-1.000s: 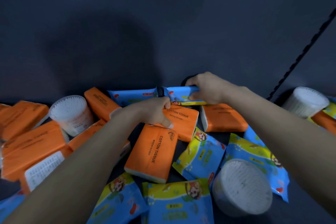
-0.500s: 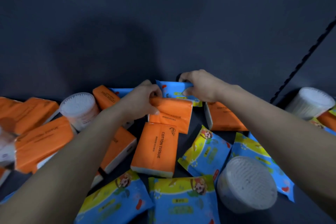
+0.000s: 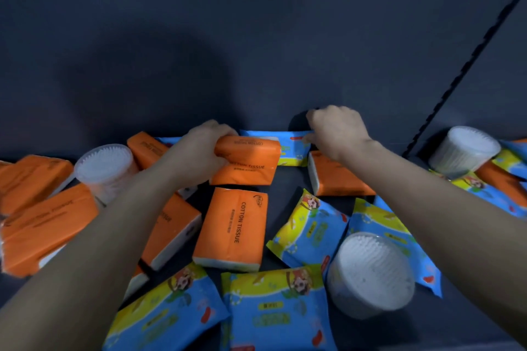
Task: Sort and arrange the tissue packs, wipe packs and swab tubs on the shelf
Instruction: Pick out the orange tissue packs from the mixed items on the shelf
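1. Near, a flat orange tissue pack [image 3: 232, 229] reads "COTTON TISSUE", long axis running 6 to 12 o'clock.
2. Beyond, left hand [image 3: 199, 151] clasps a crosswise "COTTON TISSUE" pack [image 3: 248, 161].
3. Farthest, right hand [image 3: 338, 131] pinches a blue wipe pack [image 3: 288, 147] standing against the shelf [image 3: 285, 177] back wall.

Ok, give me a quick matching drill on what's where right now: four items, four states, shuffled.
Items:
1. left hand
2. right hand
3. nearest swab tub
4. middle tissue pack

States:
A. lying flat, untouched, label facing up
B. gripping an orange tissue pack
C. resting on blue wipe packs
D. pinching the blue wipe pack at the back wall

Pairs: 1-B, 2-D, 3-C, 4-A
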